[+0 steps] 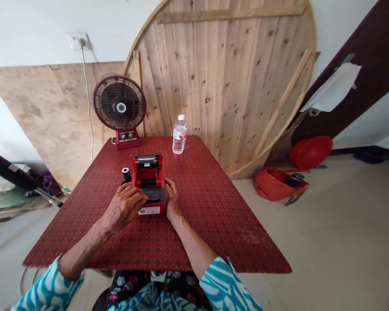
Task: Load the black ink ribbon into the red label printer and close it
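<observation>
A small red thermal receipt printer (149,185) sits on the red patterned table (207,224), its lid raised towards the far side and its roller mechanism showing. My left hand (125,206) lies over the printer's dark top from the left, fingers curled onto it. My right hand (172,198) grips the printer's right side. Just left of the printer stands a small roll with a black and white end (126,174), close to my left hand and partly hidden behind it. A white label (148,210) marks the printer's front.
A red desk fan (119,106) and a plastic water bottle (180,134) stand at the table's far edge. A large round wooden board (220,82) leans behind. A red basin (310,152) and red bag (274,184) lie on the floor at right; a black pole (11,169) intrudes at left.
</observation>
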`<action>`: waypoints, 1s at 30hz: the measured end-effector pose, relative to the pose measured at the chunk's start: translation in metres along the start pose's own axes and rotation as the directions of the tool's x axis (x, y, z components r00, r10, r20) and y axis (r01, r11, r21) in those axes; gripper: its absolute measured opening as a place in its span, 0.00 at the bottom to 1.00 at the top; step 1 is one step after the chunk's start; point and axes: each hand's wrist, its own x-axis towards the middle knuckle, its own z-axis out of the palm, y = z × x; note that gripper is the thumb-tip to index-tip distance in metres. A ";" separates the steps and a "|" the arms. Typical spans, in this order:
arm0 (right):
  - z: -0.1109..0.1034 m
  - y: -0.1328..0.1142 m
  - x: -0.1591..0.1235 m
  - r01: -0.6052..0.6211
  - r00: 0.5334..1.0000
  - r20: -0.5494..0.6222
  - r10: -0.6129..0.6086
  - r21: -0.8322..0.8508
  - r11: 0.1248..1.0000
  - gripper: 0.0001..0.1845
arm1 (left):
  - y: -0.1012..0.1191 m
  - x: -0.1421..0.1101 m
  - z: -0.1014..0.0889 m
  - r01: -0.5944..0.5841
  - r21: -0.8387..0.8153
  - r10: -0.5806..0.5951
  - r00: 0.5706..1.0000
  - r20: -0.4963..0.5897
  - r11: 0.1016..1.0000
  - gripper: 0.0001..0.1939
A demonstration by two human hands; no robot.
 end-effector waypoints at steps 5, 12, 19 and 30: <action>0.010 -0.018 0.040 -0.055 0.998 -0.013 0.054 -0.057 0.997 0.26 | 0.006 -0.006 0.002 -0.005 0.050 0.008 0.999 -0.052 0.999 0.09; 0.042 -0.059 0.084 -0.013 0.992 0.122 0.024 -0.092 0.996 0.26 | 0.015 -0.019 0.006 0.006 0.088 0.005 0.991 -0.131 0.996 0.10; 0.011 -0.049 0.033 0.107 0.990 0.104 -0.091 -0.154 0.982 0.12 | 0.017 -0.025 0.012 0.041 0.078 -0.027 0.985 -0.168 0.996 0.11; 0.007 -0.042 0.015 -0.046 0.995 0.091 0.049 -0.039 0.998 0.19 | -0.002 -0.024 0.010 0.198 0.068 -0.181 0.963 -0.197 0.978 0.17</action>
